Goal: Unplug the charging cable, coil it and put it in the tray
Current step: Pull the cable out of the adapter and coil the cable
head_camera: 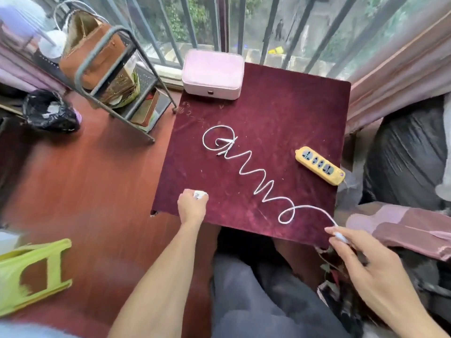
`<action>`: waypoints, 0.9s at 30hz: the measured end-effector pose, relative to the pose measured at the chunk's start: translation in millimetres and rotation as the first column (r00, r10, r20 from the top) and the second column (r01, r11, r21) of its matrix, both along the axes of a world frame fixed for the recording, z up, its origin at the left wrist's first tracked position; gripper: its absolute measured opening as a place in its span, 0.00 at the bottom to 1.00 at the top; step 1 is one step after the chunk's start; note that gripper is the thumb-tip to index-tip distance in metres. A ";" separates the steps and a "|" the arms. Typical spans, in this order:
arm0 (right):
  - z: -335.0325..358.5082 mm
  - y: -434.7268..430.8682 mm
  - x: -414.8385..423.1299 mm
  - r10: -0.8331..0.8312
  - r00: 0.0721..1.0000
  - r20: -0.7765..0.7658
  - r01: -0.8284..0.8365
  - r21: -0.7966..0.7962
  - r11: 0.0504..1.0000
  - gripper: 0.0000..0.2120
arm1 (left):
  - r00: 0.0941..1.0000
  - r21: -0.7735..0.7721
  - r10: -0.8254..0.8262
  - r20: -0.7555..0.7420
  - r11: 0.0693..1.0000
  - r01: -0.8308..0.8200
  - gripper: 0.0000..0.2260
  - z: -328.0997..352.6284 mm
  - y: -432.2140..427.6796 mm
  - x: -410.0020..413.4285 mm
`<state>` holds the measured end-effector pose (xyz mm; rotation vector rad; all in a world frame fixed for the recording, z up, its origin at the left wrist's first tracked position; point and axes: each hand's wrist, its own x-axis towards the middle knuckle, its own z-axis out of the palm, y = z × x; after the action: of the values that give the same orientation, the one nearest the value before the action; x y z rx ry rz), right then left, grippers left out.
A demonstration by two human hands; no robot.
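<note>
A white charging cable [253, 178] lies in wavy bends across the dark red table [280, 118], with a loop and loose small plugs at its far end. My right hand [366, 262] pinches the cable's near plug end at the table's front right corner. My left hand [192, 206] is closed around a small white charger block [199, 194] at the front left of the table. A yellow power strip [319, 165] lies at the right edge with nothing plugged in. A pink closed case [212, 73] stands at the far edge.
A grey metal rack [114, 76] with bags stands left of the table. A green plastic stool [31, 274] lies on the red floor at lower left. A black bin bag [50, 111] sits further left. Curtains and window bars close the far side.
</note>
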<state>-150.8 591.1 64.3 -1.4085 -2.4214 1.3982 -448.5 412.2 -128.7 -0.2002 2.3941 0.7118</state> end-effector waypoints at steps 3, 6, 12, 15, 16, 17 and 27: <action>-9.3 -6.3 2.1 -0.029 0.999 0.034 0.029 -0.004 1.000 0.12 | 1.000 -0.069 -0.011 0.016 0.998 0.012 0.07 -32.4 -3.1 -1.3; -11.8 -13.5 1.7 -0.034 0.998 0.054 0.033 0.029 0.999 0.12 | 0.999 -0.088 -0.042 0.014 0.995 0.043 0.12 -48.7 -6.2 1.4; -8.8 -23.4 -4.4 -0.024 0.999 0.025 0.022 0.056 0.998 0.12 | 0.992 -0.113 -0.108 0.063 0.987 0.115 0.23 -44.4 -8.5 3.1; 1.2 -18.9 -4.4 0.043 0.999 0.018 -0.045 0.159 0.986 0.10 | 0.986 -0.153 -0.164 0.027 0.974 0.166 0.35 -10.9 -4.1 11.6; 3.0 -15.7 -4.9 0.067 0.997 0.036 -0.073 0.229 0.971 0.09 | 0.985 -0.116 -0.171 -0.002 0.979 0.170 0.32 4.0 -2.1 15.8; 9.2 -10.4 -6.4 0.089 0.994 0.057 -0.103 0.320 0.942 0.09 | 0.985 -0.042 -0.174 -0.009 0.984 0.174 0.26 24.2 2.5 20.8; 99.5 -8.6 -24.1 0.068 0.971 -0.227 -0.004 0.273 0.962 0.10 | 0.745 0.666 -0.387 0.544 0.739 -0.102 0.29 254.6 69.6 106.9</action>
<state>-175.0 582.5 163.7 -1.0765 -2.3823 1.1116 -341.6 481.7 125.9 0.0574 1.3439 1.1448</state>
